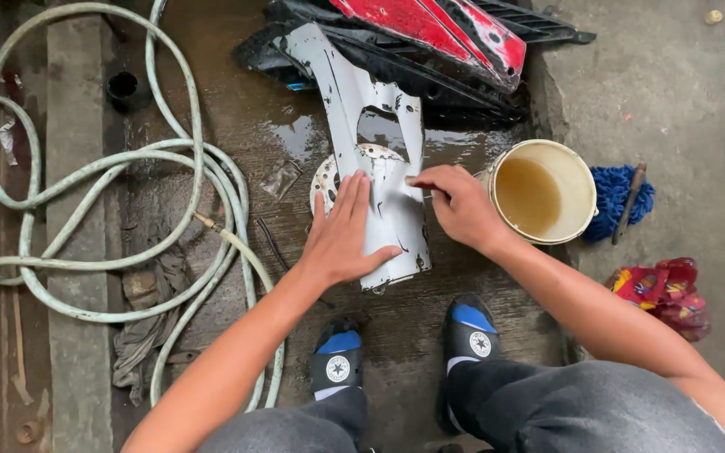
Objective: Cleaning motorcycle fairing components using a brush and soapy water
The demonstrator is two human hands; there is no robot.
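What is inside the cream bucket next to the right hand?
The cream bucket holds murky brownish water, filling it partway. The water is opaque, so anything lying at the bottom cannot be seen. The right hand stays outside it.

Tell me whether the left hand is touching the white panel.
Touching. The head view shows the left hand lying flat, palm down, on the white panel, fingers spread over its surface with no gap.

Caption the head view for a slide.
Left hand flat on a white chipped panel, right hand beside a bucket.
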